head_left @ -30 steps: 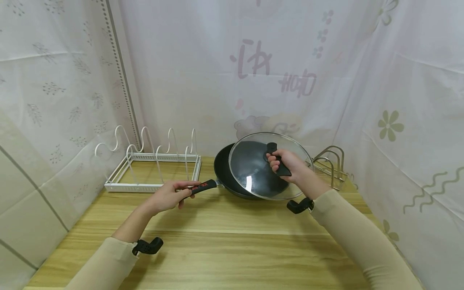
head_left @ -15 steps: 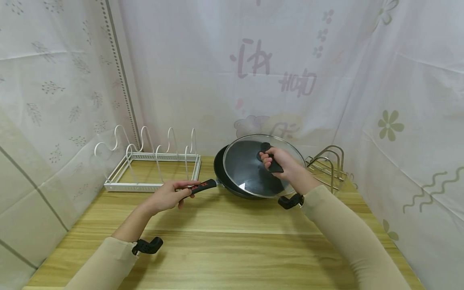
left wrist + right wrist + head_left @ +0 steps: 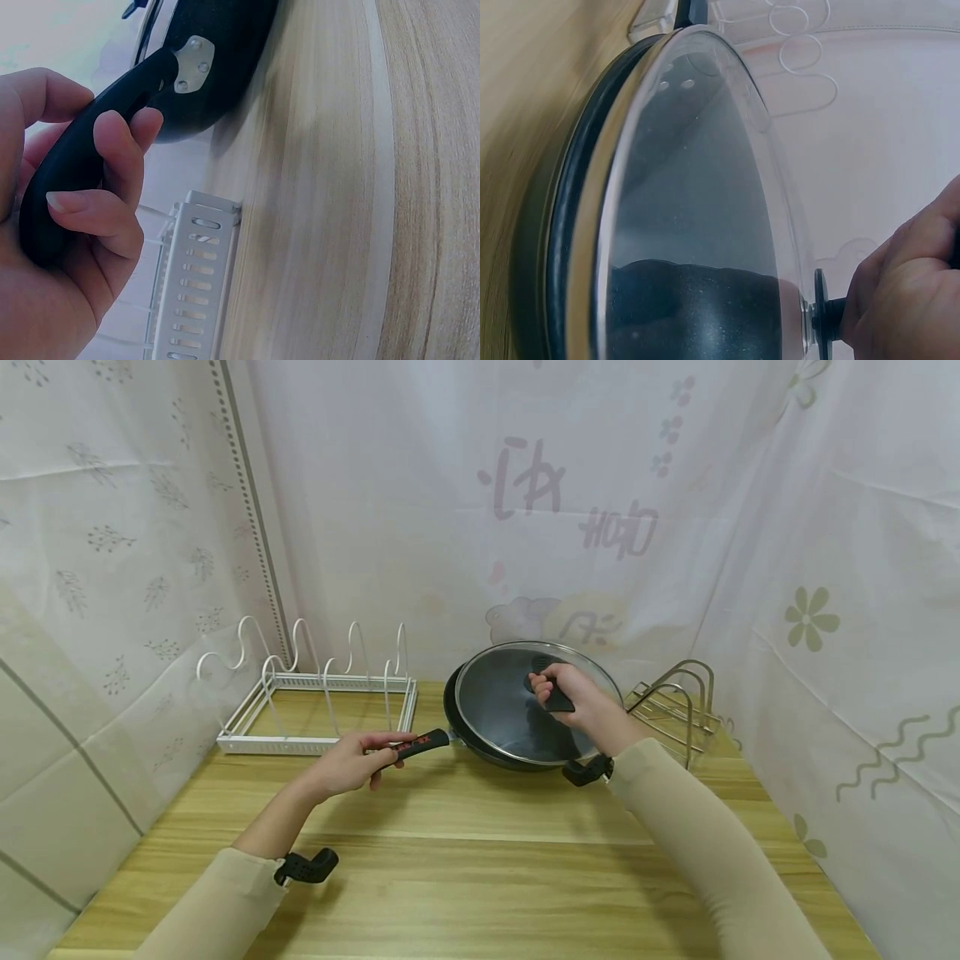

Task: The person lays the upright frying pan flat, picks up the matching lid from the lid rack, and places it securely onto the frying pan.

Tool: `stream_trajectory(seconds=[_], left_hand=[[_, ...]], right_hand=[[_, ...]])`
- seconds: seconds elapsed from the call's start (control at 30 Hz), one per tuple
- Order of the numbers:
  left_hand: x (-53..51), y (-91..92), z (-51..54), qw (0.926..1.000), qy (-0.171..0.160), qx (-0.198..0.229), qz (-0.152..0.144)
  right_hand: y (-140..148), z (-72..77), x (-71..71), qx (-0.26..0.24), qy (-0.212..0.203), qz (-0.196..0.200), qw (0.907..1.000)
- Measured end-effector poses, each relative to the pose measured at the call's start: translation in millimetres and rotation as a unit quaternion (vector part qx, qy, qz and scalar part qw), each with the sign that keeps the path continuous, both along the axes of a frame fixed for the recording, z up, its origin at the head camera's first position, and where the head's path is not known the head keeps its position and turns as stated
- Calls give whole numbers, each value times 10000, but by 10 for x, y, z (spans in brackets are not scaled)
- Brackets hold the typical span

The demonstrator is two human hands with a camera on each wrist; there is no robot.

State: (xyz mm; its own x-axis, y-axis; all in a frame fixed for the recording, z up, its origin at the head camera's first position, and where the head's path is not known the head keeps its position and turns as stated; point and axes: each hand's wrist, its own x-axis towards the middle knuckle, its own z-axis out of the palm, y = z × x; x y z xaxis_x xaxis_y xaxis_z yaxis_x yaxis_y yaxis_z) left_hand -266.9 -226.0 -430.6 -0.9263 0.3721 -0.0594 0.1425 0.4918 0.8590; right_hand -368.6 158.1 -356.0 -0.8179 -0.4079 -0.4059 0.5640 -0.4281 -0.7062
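Note:
A black frying pan (image 3: 452,697) stands on the wooden table, its handle (image 3: 423,742) pointing left. My left hand (image 3: 351,767) grips that handle; in the left wrist view the fingers (image 3: 120,154) curl round it below a riveted metal bracket (image 3: 193,66). Over the pan is a clear glass lid (image 3: 495,693) with a metal rim. My right hand (image 3: 573,693) holds the lid by its black handle (image 3: 558,700). In the right wrist view a gap shows between the lid's rim (image 3: 609,225) and the pan's rim (image 3: 562,202) on the near side.
A white wire rack (image 3: 281,747) with curved dividers stands to the left of the pan. On the right is a gold-coloured wire rack (image 3: 693,718), partly behind my right forearm. Patterned cloth (image 3: 390,527) hangs behind and at both sides of the wooden table (image 3: 450,893).
My right hand has moved left and slightly down with the lid, which now covers more of the pan. The left hand and the pan have stayed nearly still.

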Motion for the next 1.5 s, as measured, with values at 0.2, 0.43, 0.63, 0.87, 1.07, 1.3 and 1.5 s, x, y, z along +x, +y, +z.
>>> stream_trajectory(seconds=[0.2,0.43,0.63,0.87,1.07,1.3,1.5], left_hand=[[8,6,9,10000,-12,52,-32],[0,0,5,10000,-10,32,-30],[-4,-3,-4,10000,-28,24,13],[2,-8,0,10000,-35,39,24],[-8,-5,-12,10000,14,9,8],[-7,-7,-12,10000,15,30,-2],[-4,-3,-7,10000,29,44,-13]], right_hand=[[-59,-19,-27,-108,-101,-18,9999],[-136,-53,-52,-97,-72,-99,9999],[-172,-79,-69,-104,-63,-163,9998],[-178,-129,-94,-142,-144,-232,9995],[-190,-159,-106,-147,-184,-299,9993],[-221,-185,-124,-63,-163,-339,9993],[-235,-196,-134,-98,-199,-361,9991]])
